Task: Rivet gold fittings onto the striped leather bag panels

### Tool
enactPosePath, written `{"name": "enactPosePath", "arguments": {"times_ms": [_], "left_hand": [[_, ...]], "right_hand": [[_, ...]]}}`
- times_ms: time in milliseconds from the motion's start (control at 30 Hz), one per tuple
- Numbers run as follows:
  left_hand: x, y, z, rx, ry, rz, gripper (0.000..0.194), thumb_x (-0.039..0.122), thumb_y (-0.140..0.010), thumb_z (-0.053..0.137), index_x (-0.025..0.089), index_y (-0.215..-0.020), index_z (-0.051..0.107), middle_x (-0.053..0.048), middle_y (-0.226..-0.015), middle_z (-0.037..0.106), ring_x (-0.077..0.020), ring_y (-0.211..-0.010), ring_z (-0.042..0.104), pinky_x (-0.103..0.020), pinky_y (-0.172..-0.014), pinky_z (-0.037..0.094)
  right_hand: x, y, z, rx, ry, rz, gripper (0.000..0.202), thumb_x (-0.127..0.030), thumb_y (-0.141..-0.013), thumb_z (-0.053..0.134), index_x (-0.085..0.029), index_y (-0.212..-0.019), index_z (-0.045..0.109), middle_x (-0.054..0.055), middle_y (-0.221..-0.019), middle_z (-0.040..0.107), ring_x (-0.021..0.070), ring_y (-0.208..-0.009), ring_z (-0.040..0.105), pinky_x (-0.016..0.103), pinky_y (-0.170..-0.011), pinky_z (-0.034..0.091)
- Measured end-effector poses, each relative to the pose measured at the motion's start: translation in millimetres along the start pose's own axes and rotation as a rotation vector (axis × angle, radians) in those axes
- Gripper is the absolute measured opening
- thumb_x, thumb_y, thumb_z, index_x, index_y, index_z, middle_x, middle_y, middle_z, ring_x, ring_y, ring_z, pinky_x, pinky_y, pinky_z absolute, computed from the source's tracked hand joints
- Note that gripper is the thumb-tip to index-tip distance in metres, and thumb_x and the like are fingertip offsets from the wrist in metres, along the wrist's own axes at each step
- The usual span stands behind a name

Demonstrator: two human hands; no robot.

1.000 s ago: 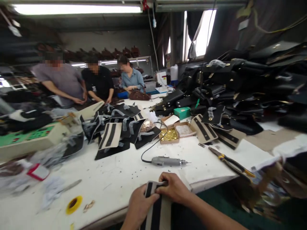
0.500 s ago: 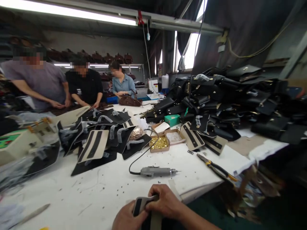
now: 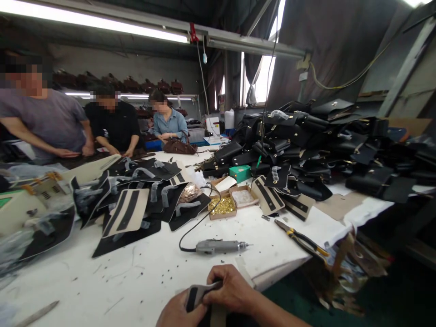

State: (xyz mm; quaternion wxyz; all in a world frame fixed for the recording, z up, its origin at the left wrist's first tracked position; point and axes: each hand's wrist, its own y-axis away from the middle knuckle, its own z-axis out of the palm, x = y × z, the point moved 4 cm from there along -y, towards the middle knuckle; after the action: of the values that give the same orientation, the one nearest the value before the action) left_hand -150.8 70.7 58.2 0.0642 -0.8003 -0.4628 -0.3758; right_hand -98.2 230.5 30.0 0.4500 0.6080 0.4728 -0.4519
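At the bottom centre, a beige piece with a black strip (image 3: 193,296) is bent up between both hands. My left hand (image 3: 180,311) is closed round its left side, thumb on top. My right hand (image 3: 229,289) pinches its upper right edge. The lower part of the piece runs out of the frame. Just beyond my hands a grey electric screwdriver (image 3: 220,246) lies on the white table (image 3: 129,277), its tip pointing right. Pliers with yellow and black handles (image 3: 301,240) lie to the right at the table's edge.
Boxes of gold fittings (image 3: 222,206) and clear bits (image 3: 242,197) stand mid-table. Black flaps (image 3: 136,234) and a striped beige panel (image 3: 126,211) lie left; black bags (image 3: 293,150) are heaped right. Three people stand across the table at far left. A pointed tool (image 3: 39,314) lies near left.
The view has turned slightly to the right, so most things sit further left. Both hands keep their hold on the bent piece, with little movement.
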Motion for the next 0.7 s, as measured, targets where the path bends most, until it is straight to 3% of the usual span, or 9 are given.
{"name": "enactPosePath", "arguments": {"times_ms": [200, 300, 400, 533, 700], "left_hand": [[4, 12, 1.9, 0.102, 0.039, 0.007, 0.025, 0.041, -0.08, 0.064, 0.023, -0.091, 0.076, -0.001, -0.087, 0.076, -0.0219, -0.086, 0.07, -0.026, -0.071, 0.043], [-2, 16, 4.5, 0.129, 0.061, 0.002, 0.019, 0.037, -0.079, 0.065, 0.022, -0.086, 0.074, 0.001, -0.08, 0.074, -0.0196, -0.079, 0.068, -0.026, -0.069, 0.041], [-9, 24, 8.1, 0.186, 0.054, 0.048, 0.014, 0.032, -0.076, 0.068, 0.019, -0.081, 0.071, -0.001, -0.079, 0.07, -0.0185, -0.079, 0.064, -0.027, -0.072, 0.041], [-14, 35, 15.0, 0.248, 0.016, 0.167, 0.014, 0.03, -0.075, 0.074, 0.017, -0.073, 0.068, -0.003, -0.078, 0.065, -0.0188, -0.081, 0.059, -0.029, -0.076, 0.04], [-13, 40, 18.9, 0.224, 0.023, 0.26, 0.01, 0.026, -0.073, 0.079, 0.019, -0.078, 0.073, -0.002, -0.079, 0.066, -0.0191, -0.085, 0.058, -0.031, -0.08, 0.038]], "right_hand": [[-13, 8, 0, -0.006, 0.066, -0.119, 0.016, -0.02, -0.064, 0.074, -0.016, -0.072, 0.06, -0.005, -0.066, 0.052, 0.0101, -0.065, 0.044, 0.022, -0.058, 0.031], [-21, 13, -4, -0.045, 0.108, -0.192, 0.021, -0.036, -0.078, 0.07, -0.016, -0.075, 0.063, -0.001, -0.072, 0.058, 0.0138, -0.072, 0.051, 0.024, -0.065, 0.036], [-22, 16, -10, -0.055, 0.063, -0.217, 0.044, -0.056, -0.092, 0.053, -0.016, -0.08, 0.066, 0.004, -0.08, 0.065, 0.0186, -0.08, 0.057, 0.029, -0.073, 0.043], [-9, 13, -14, 0.007, -0.077, -0.159, 0.053, -0.063, -0.094, 0.048, -0.016, -0.085, 0.068, 0.008, -0.085, 0.07, 0.0205, -0.081, 0.062, 0.032, -0.077, 0.049], [0, 8, -14, 0.081, -0.02, -0.101, 0.04, -0.056, -0.091, 0.059, -0.017, -0.088, 0.068, 0.005, -0.084, 0.069, 0.0188, -0.08, 0.062, 0.031, -0.077, 0.048]]}}
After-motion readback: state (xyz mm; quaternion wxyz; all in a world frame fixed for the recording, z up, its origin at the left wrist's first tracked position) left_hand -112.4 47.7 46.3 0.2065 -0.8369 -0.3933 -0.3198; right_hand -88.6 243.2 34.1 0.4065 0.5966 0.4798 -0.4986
